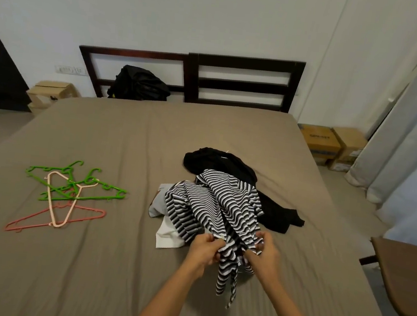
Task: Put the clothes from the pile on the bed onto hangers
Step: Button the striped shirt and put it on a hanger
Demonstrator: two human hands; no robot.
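1. Lower centre of frame: the left hand (204, 248) and right hand (265, 252) are close together but not touching. Each has its fingers curled into the near edge of the striped garment (222, 206), bunching the cloth. A narrow strip of it hangs below the hands toward the bed (83, 273).
2. Centre of frame: the rest of the striped garment lies across the pile. A white piece (167, 237) shows under its left side. A black garment (224, 161) lies behind it and to the right. At least three items; whether more are buried cannot be told.
3. Left of centre: the hangers (66, 193) lie in a loose heap on the bed, well apart from the pile. They are green, pale pink and coral, and all are bare.
4. Progress (judgement): nothing in view is hung yet. The step in hand looks like sorting out the striped garment's opening. Still to do: fetch a hanger, thread it, then repeat for the white and black items.
5. Upper centre: a black bag (139, 83) rests against the headboard (243, 83). Cardboard boxes (330, 144) sit on the floor, upper right.
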